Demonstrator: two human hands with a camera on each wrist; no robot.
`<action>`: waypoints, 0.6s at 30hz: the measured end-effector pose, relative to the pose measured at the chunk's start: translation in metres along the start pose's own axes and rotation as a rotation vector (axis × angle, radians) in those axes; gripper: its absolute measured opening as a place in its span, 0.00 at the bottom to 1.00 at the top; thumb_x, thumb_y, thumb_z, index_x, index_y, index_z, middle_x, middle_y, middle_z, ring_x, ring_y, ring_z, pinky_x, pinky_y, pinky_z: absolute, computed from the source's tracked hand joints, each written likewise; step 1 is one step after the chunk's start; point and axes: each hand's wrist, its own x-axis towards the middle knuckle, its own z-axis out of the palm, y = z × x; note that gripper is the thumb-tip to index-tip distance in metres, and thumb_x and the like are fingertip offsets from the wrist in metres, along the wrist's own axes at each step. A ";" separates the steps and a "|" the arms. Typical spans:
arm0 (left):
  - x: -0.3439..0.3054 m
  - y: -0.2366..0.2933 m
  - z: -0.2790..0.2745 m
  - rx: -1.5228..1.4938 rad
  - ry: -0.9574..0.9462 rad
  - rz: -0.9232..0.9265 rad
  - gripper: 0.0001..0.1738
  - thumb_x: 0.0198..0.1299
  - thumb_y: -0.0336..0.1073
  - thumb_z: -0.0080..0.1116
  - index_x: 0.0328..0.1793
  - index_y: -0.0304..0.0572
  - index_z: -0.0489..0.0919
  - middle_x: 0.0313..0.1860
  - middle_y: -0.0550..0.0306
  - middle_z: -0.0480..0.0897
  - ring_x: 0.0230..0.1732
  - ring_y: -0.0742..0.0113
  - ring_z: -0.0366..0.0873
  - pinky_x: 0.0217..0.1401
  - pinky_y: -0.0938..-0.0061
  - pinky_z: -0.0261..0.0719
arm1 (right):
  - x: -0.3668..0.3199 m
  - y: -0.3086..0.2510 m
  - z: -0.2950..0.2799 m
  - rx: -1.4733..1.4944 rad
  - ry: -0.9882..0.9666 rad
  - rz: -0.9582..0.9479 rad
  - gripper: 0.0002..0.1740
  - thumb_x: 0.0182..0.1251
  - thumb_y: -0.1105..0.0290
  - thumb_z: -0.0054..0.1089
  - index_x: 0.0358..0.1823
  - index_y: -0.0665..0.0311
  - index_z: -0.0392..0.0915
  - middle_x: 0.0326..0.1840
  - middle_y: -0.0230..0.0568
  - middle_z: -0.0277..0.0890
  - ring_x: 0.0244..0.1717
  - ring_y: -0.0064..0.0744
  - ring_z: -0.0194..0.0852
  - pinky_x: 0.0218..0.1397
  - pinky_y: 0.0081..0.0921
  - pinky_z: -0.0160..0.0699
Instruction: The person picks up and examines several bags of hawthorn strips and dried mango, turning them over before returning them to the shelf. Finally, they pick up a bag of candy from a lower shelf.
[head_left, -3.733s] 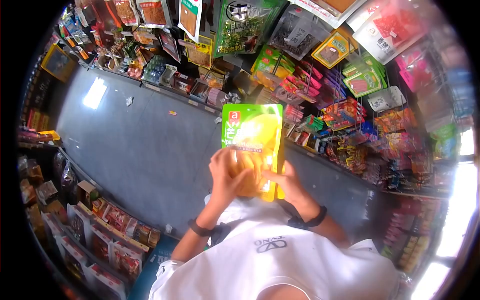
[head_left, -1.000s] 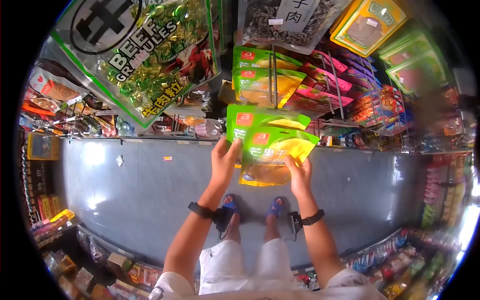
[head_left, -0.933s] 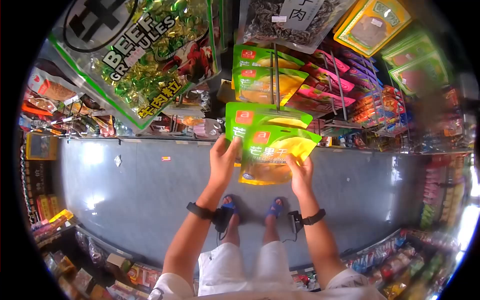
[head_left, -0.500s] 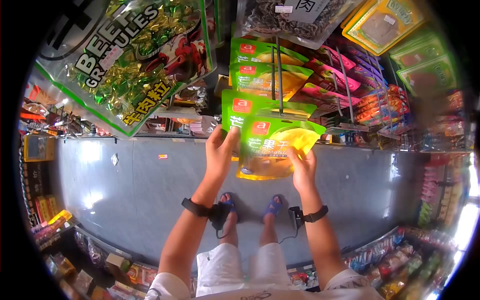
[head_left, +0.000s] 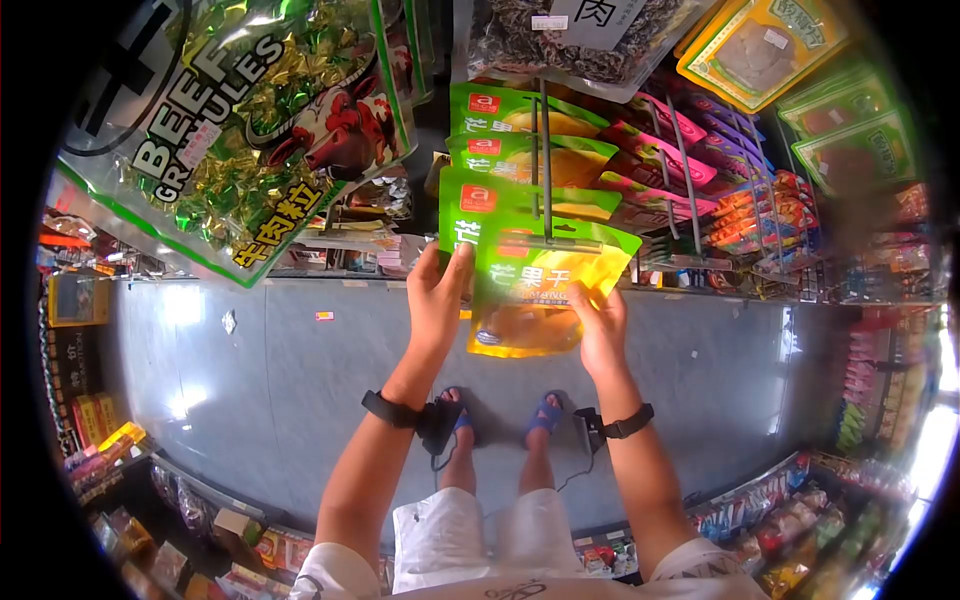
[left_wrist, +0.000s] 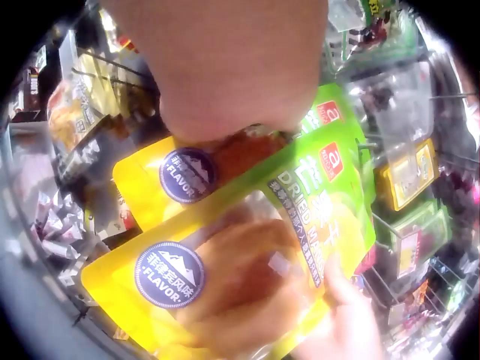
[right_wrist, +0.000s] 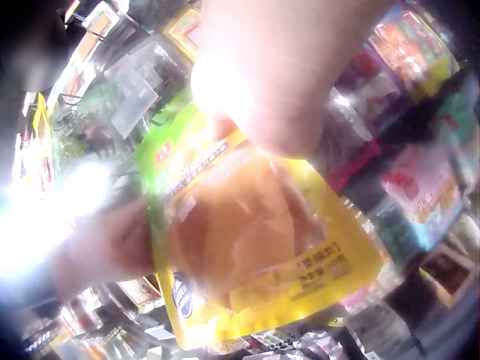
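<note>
A green and yellow dried mango pouch [head_left: 525,325] is held by its right edge in my right hand [head_left: 603,335], thumb on the front. Its top lies at the end of a metal hook [head_left: 546,160], whose tip overlaps it in the head view. Just behind it is a second mango pouch [head_left: 462,205]; my left hand [head_left: 437,300] grips that one by its left edge, thumb in front. Farther up the hook hang more of the same pouches [head_left: 485,147]. In the left wrist view the front pouch [left_wrist: 240,277] overlaps the rear pouch [left_wrist: 142,184].
A large beef granules bag [head_left: 260,130] hangs close at upper left, and a dark dried-meat bag [head_left: 590,45] above the hook. Pink pouches [head_left: 660,150] hang on hooks to the right. Grey floor [head_left: 250,370] lies below, with more stocked shelves [head_left: 250,540] behind me.
Earlier both hands held a mango pouch in front of my body, away from the rack. Now it is at the hook. Over the last half second its top has risen until the hook tip overlaps it.
</note>
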 end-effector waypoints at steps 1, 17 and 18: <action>0.001 0.000 0.000 0.008 0.002 0.000 0.12 0.71 0.42 0.56 0.44 0.40 0.77 0.28 0.71 0.76 0.28 0.85 0.66 0.30 0.84 0.64 | 0.001 0.000 0.002 0.002 -0.001 0.008 0.16 0.66 0.71 0.65 0.53 0.67 0.76 0.50 0.33 0.79 0.49 0.21 0.75 0.54 0.22 0.73; 0.035 -0.004 0.012 0.055 0.076 0.096 0.15 0.71 0.43 0.56 0.36 0.38 0.75 0.23 0.70 0.71 0.23 0.84 0.61 0.24 0.83 0.58 | 0.030 -0.001 0.016 -0.059 0.048 -0.113 0.17 0.64 0.71 0.66 0.52 0.67 0.77 0.48 0.34 0.81 0.48 0.22 0.76 0.53 0.23 0.74; 0.036 -0.006 0.011 0.037 0.057 0.110 0.15 0.71 0.42 0.56 0.37 0.38 0.75 0.23 0.70 0.71 0.24 0.84 0.61 0.24 0.83 0.59 | 0.031 0.000 0.016 -0.057 0.041 -0.116 0.17 0.64 0.71 0.66 0.52 0.67 0.77 0.49 0.34 0.81 0.48 0.22 0.76 0.54 0.23 0.74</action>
